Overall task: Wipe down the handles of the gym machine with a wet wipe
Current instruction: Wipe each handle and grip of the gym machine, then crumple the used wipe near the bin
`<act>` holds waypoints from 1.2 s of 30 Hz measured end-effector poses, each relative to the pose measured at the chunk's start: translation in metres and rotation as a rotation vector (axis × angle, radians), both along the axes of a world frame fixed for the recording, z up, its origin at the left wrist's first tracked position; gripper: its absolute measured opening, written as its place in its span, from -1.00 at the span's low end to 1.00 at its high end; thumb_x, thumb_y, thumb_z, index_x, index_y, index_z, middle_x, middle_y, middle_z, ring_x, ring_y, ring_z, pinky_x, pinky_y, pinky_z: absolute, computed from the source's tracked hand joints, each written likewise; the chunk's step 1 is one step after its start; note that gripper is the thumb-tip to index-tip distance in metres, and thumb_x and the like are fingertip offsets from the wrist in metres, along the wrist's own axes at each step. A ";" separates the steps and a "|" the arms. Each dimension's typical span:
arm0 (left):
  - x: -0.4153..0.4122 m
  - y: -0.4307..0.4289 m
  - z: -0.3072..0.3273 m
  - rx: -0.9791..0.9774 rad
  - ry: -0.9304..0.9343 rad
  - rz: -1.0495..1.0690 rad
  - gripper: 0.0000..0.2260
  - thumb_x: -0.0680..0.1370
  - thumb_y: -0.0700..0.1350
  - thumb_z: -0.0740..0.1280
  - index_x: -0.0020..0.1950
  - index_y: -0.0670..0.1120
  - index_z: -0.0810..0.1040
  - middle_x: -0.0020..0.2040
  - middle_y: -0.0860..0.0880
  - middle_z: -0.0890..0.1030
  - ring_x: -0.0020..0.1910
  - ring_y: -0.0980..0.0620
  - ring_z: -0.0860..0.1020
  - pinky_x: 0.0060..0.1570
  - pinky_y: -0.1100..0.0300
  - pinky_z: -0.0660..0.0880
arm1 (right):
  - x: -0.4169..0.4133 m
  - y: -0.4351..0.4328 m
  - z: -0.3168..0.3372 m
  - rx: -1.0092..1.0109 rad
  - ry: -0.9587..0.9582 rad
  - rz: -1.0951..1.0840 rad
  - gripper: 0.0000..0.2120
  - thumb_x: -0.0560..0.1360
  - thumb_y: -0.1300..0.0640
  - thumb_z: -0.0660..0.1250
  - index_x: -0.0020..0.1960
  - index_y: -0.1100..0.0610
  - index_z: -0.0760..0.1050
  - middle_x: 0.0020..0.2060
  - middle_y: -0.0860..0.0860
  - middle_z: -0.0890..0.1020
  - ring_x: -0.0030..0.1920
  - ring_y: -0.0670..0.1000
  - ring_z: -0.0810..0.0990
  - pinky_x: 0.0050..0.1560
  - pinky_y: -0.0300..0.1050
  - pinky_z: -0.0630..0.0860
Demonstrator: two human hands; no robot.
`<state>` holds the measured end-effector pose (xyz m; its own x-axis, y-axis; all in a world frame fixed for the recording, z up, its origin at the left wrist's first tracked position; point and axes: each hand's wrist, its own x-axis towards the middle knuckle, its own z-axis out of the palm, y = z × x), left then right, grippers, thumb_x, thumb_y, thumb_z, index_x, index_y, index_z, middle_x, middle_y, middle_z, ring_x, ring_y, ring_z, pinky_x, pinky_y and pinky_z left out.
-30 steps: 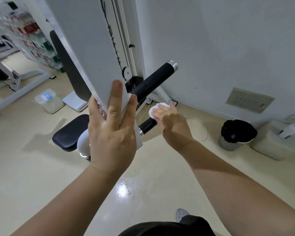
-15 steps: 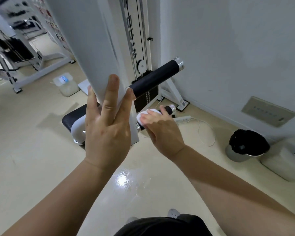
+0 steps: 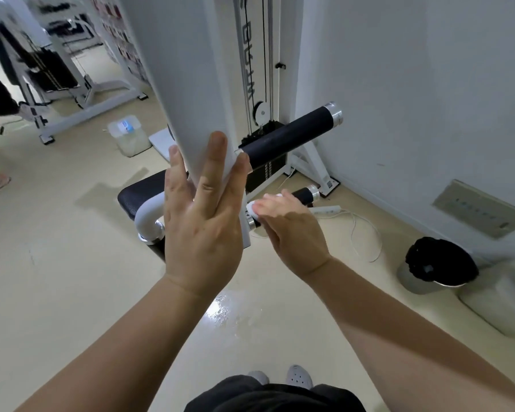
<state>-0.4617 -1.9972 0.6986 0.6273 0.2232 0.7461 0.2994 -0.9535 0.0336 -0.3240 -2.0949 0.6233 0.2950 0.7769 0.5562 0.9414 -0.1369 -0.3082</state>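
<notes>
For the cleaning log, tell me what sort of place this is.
Most likely a gym. By the wall stands a cable machine with a pulley and weight stack; it carries a black padded handle and a padded seat. Another white machine frame stands further back, left.

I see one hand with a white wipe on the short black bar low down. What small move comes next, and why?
Probably slide the right hand and its wet wipe outward along the lower handle toward its silver cap. The wipe sits at the inner end, and the outer stretch shows bare. The left hand braces the white arm.
</notes>
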 end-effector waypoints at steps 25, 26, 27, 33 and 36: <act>0.075 -0.140 -0.040 -1.277 0.627 -0.496 -0.58 0.58 0.07 0.34 0.44 0.19 0.41 0.36 0.17 0.52 0.20 0.15 0.57 0.22 0.10 0.55 | -0.007 -0.177 0.033 0.461 1.205 -0.541 -0.68 0.72 0.17 0.12 0.25 -0.06 0.62 0.18 -0.21 0.62 0.03 -0.48 0.51 -0.07 -0.53 0.42; 0.086 -0.152 -0.036 -1.374 0.637 -0.482 -0.71 0.59 0.04 0.34 0.31 0.20 0.52 0.25 0.16 0.60 0.08 0.12 0.63 0.13 0.09 0.60 | -0.001 -0.190 0.034 0.462 1.216 -0.535 -0.65 0.71 0.19 0.12 0.27 -0.08 0.61 0.19 -0.23 0.60 0.08 -0.48 0.49 -0.02 -0.49 0.41; 0.096 -0.165 -0.034 -1.483 0.642 -0.459 -0.83 0.61 -0.01 0.34 0.18 0.17 0.59 0.13 0.11 0.65 0.00 0.07 0.67 0.07 0.05 0.63 | 0.006 -0.204 0.035 0.446 1.194 -0.530 -0.62 0.70 0.22 0.11 0.28 -0.10 0.60 0.22 -0.24 0.59 0.15 -0.46 0.48 0.05 -0.45 0.39; 0.159 -0.257 -0.037 -1.825 0.619 -0.392 -0.86 0.61 -0.13 0.39 0.07 -0.17 0.68 0.00 -0.14 0.74 -0.05 -0.20 0.73 0.05 -0.10 0.64 | 0.062 -0.308 0.027 0.364 0.987 -0.630 -0.63 0.58 0.24 0.35 0.20 -0.22 0.54 0.03 -0.23 0.65 0.14 -0.22 0.58 0.11 -0.30 0.50; 0.191 -0.308 -0.038 -1.828 0.649 -0.454 -0.79 0.66 -0.13 0.27 0.13 -0.18 0.67 0.06 -0.16 0.73 0.01 -0.24 0.71 0.04 -0.08 0.62 | 0.088 -0.361 0.022 0.352 0.909 -0.688 -0.78 0.53 0.22 0.43 0.02 -0.11 0.57 -0.09 -0.26 0.64 -0.03 -0.17 0.60 -0.08 -0.36 0.45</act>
